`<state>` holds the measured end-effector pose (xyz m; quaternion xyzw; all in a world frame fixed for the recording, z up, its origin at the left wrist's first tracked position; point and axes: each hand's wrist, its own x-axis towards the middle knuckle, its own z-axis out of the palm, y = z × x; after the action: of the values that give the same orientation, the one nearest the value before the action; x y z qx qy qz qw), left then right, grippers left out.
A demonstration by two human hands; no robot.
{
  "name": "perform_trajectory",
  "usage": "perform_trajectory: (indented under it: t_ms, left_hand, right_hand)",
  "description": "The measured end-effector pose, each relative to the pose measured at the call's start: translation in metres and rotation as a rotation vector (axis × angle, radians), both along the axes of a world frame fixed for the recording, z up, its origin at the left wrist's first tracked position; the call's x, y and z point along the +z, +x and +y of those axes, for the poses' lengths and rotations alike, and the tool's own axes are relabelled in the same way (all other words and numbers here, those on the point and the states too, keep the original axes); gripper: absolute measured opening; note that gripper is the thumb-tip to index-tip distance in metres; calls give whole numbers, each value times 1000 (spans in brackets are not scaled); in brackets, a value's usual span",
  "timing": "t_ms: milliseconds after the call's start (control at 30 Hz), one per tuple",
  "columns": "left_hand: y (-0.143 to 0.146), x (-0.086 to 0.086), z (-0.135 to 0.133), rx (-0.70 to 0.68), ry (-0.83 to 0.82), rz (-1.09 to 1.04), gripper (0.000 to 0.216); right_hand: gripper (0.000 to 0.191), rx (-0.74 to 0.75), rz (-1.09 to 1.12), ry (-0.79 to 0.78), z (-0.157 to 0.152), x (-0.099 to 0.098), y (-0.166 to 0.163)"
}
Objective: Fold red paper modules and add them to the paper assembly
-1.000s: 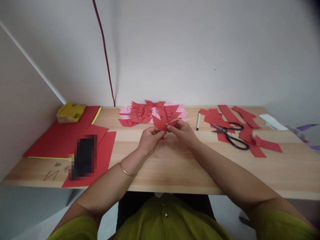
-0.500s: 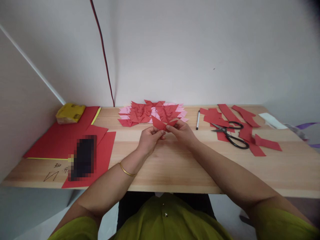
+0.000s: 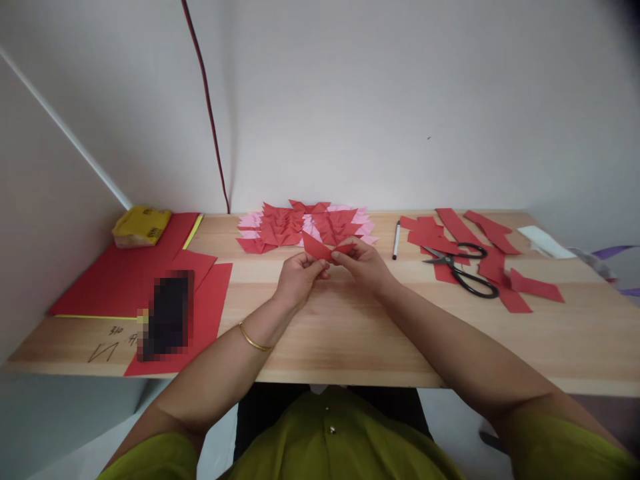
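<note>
A small folded red paper piece (image 3: 320, 248) is held above the wooden table (image 3: 350, 327), pinched from both sides. My left hand (image 3: 299, 279) grips its left part with thumb and fingers closed. My right hand (image 3: 365, 265) pinches its right part. Just behind the hands lies a heap of folded red and pink paper pieces (image 3: 306, 225). A gold bangle sits on my left wrist.
Black scissors (image 3: 463, 267) lie on cut red paper strips (image 3: 480, 257) at the right, with a pen (image 3: 397, 240) beside them. Red paper sheets (image 3: 125, 277), a blurred dark object (image 3: 167, 313) and a yellow packet (image 3: 141, 225) are at the left. A red cable runs down the wall.
The hands and the red piece have barely shifted; the fingers have adjusted their pinch slightly on the paper.
</note>
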<state>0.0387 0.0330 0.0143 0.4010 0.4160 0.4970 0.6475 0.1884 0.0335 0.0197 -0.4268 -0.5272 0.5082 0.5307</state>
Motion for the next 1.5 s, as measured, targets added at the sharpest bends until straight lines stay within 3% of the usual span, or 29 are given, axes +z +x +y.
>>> perform_trajectory:
  t_ms: [267, 500, 700, 933, 1133, 1500]
  left_hand:
    - [0, 2, 0, 18, 8, 2, 16]
    - [0, 1, 2, -46, -4, -44, 26]
    - [-1, -2, 3, -55, -21, -40, 27]
    - [-2, 1, 3, -26, 30, -84, 19]
    - [-2, 2, 3, -54, 87, -6, 17]
    - [-5, 0, 6, -117, 127, 51, 17]
  right_hand:
    - [30, -14, -29, -40, -1, 3, -1]
    - [34, -47, -74, -32, 0, 2, 1]
    - [33, 0, -42, -25, 0, 0, 1]
    - [37, 4, -152, -73, -2, 1, 6]
    - [27, 185, -66, -87, -1, -4, 5]
    - [25, 146, -100, -71, -1, -5, 5]
